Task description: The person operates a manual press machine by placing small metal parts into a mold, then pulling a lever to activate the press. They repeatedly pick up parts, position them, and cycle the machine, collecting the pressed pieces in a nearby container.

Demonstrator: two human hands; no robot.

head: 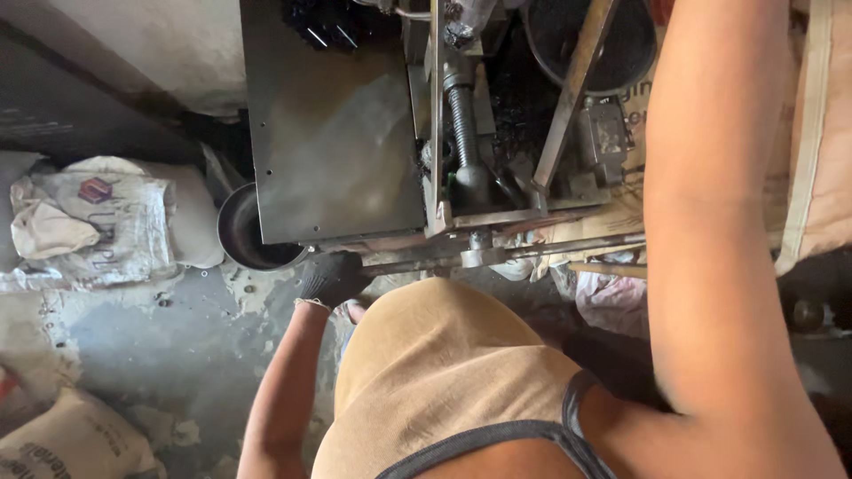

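Note:
My left hand [332,277] wears a black glove and is curled at the lower front edge of a grey metal machine plate [328,133]. It closes on the left end of a long horizontal metal rod [532,250] that runs under the machine. My right forearm [710,222] reaches up past the top edge of the picture, so that hand is hidden. A thick threaded screw shaft [461,115] stands upright in the machine frame, just right of the plate. My tan-clothed knee [444,364] fills the lower middle.
A round dark metal pan [244,238] sits on the floor, partly under the plate's left corner. White printed sacks [98,217] lie at the left and another sack [71,443] at the bottom left. A black bucket [577,35] stands behind the machine. A beige bag [825,133] hangs at the right.

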